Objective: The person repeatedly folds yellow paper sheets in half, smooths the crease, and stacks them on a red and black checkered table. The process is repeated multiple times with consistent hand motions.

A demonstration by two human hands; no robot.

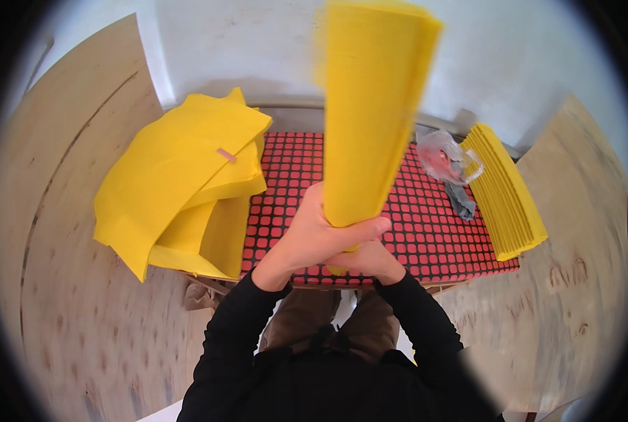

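A long, folded yellow felt-like sheet (369,116) stands up in front of me, its upper end blurred. My left hand (319,235) is wrapped round its lower part, the thumb lying across the front. Lower down, my right hand (364,258) grips the bottom end, with its fingers mostly hidden behind my left hand. A bit of yellow material (337,270) shows below the two hands. Both hands are over a table with a red-and-black checked cover (287,211).
On the left lies a loose pile of yellow sheets (182,153) with a small pink strip (226,154) on top. A stack of folded yellow pieces (506,195), a clear plastic bag (440,153) and a grey scrap (460,201) are at right. Plywood boards (562,295) flank the table.
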